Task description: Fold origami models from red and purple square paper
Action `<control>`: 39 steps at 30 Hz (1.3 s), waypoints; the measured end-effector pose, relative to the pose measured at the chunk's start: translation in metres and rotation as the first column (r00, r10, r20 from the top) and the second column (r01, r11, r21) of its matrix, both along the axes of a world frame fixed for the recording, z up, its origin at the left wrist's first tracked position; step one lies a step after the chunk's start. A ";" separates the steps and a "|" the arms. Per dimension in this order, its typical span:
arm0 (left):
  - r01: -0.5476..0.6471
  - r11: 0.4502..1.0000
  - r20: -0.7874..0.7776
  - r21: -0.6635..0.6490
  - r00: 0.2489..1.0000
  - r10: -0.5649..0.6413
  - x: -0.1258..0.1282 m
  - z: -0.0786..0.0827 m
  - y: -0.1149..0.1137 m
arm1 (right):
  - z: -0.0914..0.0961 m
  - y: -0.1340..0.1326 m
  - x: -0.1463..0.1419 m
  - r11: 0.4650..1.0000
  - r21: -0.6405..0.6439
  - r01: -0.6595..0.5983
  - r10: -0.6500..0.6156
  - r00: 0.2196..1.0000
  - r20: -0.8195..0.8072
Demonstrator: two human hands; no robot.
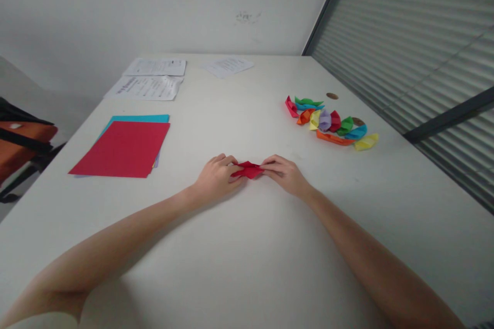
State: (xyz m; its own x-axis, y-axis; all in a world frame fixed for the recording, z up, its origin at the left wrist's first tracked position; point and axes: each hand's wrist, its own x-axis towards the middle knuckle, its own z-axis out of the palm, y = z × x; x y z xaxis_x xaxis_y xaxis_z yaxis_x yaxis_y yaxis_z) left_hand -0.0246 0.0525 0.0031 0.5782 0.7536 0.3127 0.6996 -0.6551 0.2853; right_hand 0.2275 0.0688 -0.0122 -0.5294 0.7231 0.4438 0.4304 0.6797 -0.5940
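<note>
A small piece of folded red paper (250, 169) is held between my two hands, low over the middle of the white table (247, 247). My left hand (219, 177) pinches its left end between thumb and fingers. At the right end, the fingertips of my right hand (283, 172) are closed on the paper. Its middle bulges up and down in points, and both ends are partly covered by my fingers.
To the left lies a stack of coloured sheets with a red sheet (123, 149) on top. Several folded paper boats (324, 121) sit at the right, beside the window blinds (417, 51). Printed papers (150, 85) lie at the back left; an orange chair (23, 144) stands beyond the left edge.
</note>
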 end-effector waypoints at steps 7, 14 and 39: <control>0.001 1.000 0.001 0.007 1.000 -0.001 0.001 0.000 -0.003 | 0.001 0.000 -0.004 0.999 -0.044 0.008 -0.009 0.999 -0.035; 0.062 0.998 0.064 -0.012 0.996 -0.061 0.004 -0.006 -0.002 | 0.001 -0.002 -0.014 0.996 -0.054 0.073 -0.075 0.997 -0.034; 0.112 0.970 0.389 -0.216 0.921 -0.019 -0.002 -0.015 0.012 | -0.010 0.006 -0.009 0.926 -0.205 0.318 -0.334 0.941 -0.051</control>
